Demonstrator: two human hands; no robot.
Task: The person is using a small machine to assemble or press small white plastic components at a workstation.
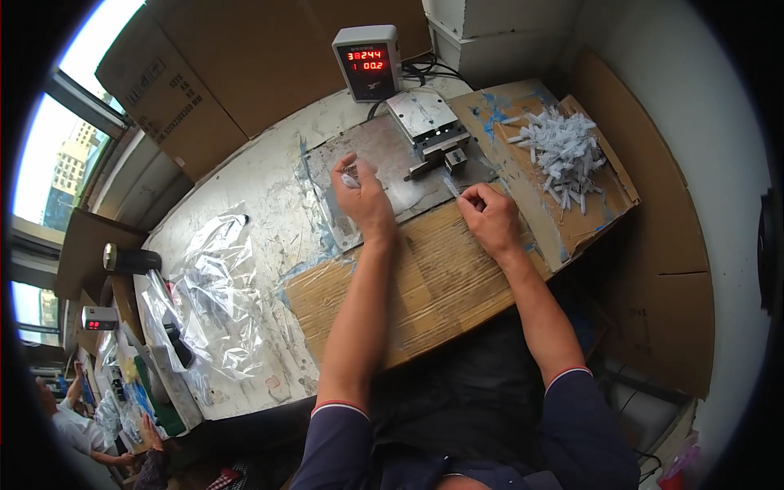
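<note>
Two bare hands work: left hand (363, 198) pinches a small clear plastic piece (350, 180) at its fingertips; right hand (488, 219) pinches a thin translucent strip (452, 186) jutting beyond its fingers.

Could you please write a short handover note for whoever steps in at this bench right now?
Left hand: pinching a small clear piece above the metal plate.
Right hand: holding a thin clear strip just before the small metal press.
Done: a pile of white strips lies on the cardboard at right.
Left: crumpled clear plastic bags sit at left; their contents cannot be made out.
</note>
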